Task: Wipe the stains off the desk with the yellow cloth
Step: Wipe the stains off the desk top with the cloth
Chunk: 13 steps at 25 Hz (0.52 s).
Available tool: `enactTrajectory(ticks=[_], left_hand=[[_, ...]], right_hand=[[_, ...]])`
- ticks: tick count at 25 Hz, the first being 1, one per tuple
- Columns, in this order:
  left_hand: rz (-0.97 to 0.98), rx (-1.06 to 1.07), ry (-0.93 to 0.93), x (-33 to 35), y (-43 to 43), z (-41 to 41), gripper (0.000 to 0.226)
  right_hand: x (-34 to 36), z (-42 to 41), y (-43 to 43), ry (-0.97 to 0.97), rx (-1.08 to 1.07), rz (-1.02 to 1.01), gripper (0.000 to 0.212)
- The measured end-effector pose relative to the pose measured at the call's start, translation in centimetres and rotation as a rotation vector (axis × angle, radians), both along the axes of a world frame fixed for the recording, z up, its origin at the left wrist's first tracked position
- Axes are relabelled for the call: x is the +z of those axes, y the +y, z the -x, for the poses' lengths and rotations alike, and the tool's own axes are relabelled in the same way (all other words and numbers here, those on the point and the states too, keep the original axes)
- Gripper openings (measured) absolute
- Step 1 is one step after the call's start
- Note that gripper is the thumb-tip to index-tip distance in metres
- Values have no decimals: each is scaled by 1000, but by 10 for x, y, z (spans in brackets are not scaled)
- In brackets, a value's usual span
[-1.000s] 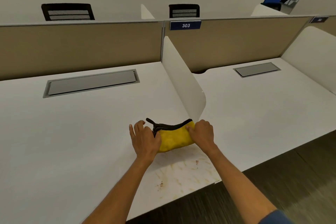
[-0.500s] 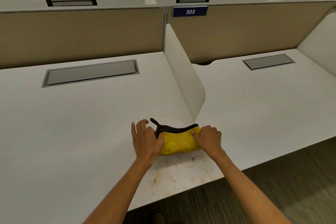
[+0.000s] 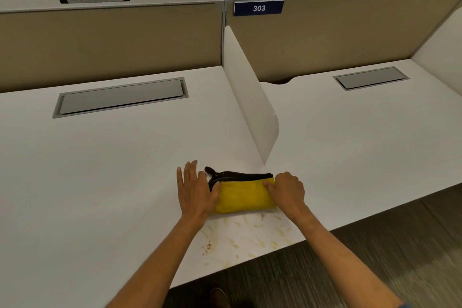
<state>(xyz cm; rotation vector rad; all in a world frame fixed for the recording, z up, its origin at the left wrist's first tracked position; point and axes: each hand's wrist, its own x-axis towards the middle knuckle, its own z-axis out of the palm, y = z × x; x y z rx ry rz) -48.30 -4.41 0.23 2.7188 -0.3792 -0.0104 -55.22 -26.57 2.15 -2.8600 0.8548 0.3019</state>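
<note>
Yellow cloth (image 3: 243, 197), folded into a thick roll with a dark trim along its far side, lies on the white desk (image 3: 100, 182) close to the near edge, just in front of the end of the white divider (image 3: 250, 97). In the one head view we have, our left hand (image 3: 196, 194) lies flat on the desk against the left end of the roll, fingers (image 3: 190, 170) spread wide and stretched out, pressing rather than gripping. Our right hand (image 3: 288, 190) covers the right end, its fingers curled down over the fabric and holding it.

Between the roll and the near edge we see the stains (image 3: 250, 237): pale yellowish streaks and a few reddish-brown specks, one cluster toward the left and a smaller one just under the roll. They look smeared but still plainly there, and the cloth sits beyond them, touching only their far fringe.

We judge the wiping barely begun or only partly done. What is left is to draw the roll back toward the near edge across the whole marked patch, likely more than once.
</note>
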Motion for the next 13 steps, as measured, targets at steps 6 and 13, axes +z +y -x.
enactTrajectory(ticks=[6,13], left_hand=[[-21,120,-34,-25,67,-18,79],[-183,8,4,-55,133,-47,79]], right_hand=[[-17,-4,0,-361,849,2,50],[-38,-45,1,-77,1287,57,64]])
